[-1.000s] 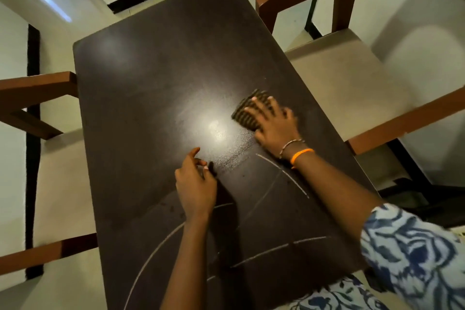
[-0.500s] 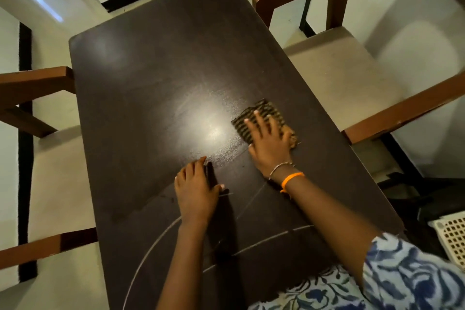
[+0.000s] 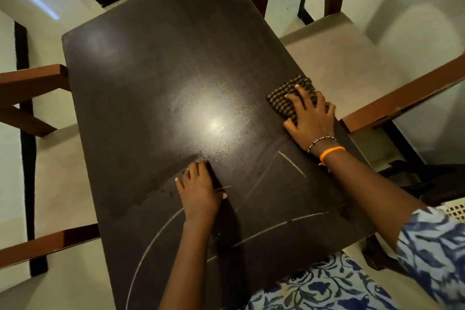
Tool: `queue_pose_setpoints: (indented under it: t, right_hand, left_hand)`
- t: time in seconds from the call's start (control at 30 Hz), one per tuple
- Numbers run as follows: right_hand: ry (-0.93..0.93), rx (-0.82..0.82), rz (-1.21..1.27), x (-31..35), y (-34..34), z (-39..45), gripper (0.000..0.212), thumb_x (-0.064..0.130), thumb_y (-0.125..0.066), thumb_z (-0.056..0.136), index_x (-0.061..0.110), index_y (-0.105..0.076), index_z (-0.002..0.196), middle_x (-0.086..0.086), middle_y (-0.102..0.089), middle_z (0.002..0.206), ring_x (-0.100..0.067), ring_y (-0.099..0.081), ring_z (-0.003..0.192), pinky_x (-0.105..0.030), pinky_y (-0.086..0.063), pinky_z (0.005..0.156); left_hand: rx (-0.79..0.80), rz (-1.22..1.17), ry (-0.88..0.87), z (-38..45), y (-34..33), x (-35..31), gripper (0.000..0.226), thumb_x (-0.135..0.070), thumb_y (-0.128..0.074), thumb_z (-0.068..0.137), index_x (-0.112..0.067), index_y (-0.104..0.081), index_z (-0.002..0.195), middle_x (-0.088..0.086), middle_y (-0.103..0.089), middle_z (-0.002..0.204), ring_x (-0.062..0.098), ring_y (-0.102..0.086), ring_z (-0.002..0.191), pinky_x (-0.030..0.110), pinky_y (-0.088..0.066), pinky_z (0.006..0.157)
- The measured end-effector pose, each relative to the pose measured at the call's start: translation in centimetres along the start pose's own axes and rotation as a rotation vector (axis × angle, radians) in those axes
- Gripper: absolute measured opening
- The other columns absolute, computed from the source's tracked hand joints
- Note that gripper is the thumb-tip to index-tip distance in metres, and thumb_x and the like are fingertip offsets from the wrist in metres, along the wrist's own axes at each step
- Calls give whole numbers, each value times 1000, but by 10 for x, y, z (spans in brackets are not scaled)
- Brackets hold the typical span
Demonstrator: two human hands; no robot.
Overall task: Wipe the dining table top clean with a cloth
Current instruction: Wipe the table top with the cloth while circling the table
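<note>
Cloth lay flat at the table right edge under the right hand, fingers spread, gripping nothing; even pressure with overlapping strokes toward the chalk-like arcs would serve best, left hand bracing flat.

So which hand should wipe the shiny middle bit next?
The right hand: it already presses the cloth flat near the table edge. The left hand is bare, just bracing.
</note>
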State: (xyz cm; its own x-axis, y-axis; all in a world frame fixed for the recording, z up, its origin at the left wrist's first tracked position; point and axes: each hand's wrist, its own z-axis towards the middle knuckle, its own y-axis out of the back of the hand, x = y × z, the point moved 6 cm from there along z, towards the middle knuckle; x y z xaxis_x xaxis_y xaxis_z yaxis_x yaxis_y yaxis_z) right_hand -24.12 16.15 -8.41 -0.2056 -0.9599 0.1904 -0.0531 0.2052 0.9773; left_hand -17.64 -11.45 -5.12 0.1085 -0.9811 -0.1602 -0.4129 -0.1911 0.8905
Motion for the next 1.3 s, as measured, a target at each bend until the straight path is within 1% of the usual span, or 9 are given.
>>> queue_pose_setpoints:
  t: [0.13,0.27,0.4,0.63,0.8,0.97,1.1,1.2,1.3]
  right_hand:
    - [-113,-10,23,58,-14,-36,64,38,-53,83,23,-34,142,-5,-22,156,-42,-24,137,-52,-26,102]
    - [270,63,-15,145,-33,-88,66,43,-56,78,26,-40,139,-3,-30,153,-38,-35,134,-49,-36,100]
    - [516,151,13,135,-38,-82,61,40,-46,84,30,-33,142,2,-19,157,-34,-23,140,-47,-28,101]
    - [20,-17,-25,-13,3,-13,58,32,-52,82,25,-39,138,1,-26,154,-37,-29,133,-47,-28,97]
    - [-255,-60,52,22,-6,-33,61,30,-55,83,20,-35,141,-5,-23,155,-41,-22,137,-54,-23,104]
    - [-1,18,28,161,-39,-87,67,36,-57,79,21,-39,141,-6,-29,154,-43,-30,135,-54,-30,102]
    - [391,239,66,275,-78,-131,68,38,-50,85,25,-25,146,-3,-11,159,-40,-14,142,-52,-19,108]
    - [612,264,16,283,-78,-132,64,38,-46,86,31,-24,146,4,-11,159,-34,-12,142,-47,-18,105]
    - [488,137,-21,235,-56,-101,64,37,-46,85,37,-24,145,7,-17,157,-30,-22,139,-41,-24,99]
  left_hand:
    - [-3,25,3,2,-2,-3,89,-26,-78,69,-13,-27,140,8,-32,142,31,-27,137,54,-12,116]
    - [-34,50,0,1,-2,-4,84,-25,-75,72,-11,-27,140,9,-32,145,30,-28,137,51,-12,117]
    - [-18,70,-7,0,-4,-5,85,-26,-72,76,-10,-23,143,9,-26,149,29,-23,141,52,-9,117]
    - [-20,98,-37,-1,-2,-5,87,-26,-74,74,-10,-23,142,9,-28,147,29,-26,139,50,-9,117]
    - [-10,25,-75,-6,-4,-1,88,-33,-68,80,-12,-15,146,8,-20,153,29,-15,143,53,-1,115]
    - [-119,-109,-35,-33,0,48,77,-34,-56,88,-16,-11,148,3,-12,157,22,-2,146,51,10,113]
    - [-146,-162,141,-51,5,115,67,-19,-52,90,-11,-17,147,4,-18,155,21,-6,146,52,5,115]
    - [-140,-172,215,-57,12,156,66,-15,-52,90,-9,-18,146,6,-19,154,24,-10,145,53,4,115]
    - [-133,-211,304,-59,20,189,65,-15,-51,90,-7,-19,146,10,-20,154,27,-15,144,53,0,115]
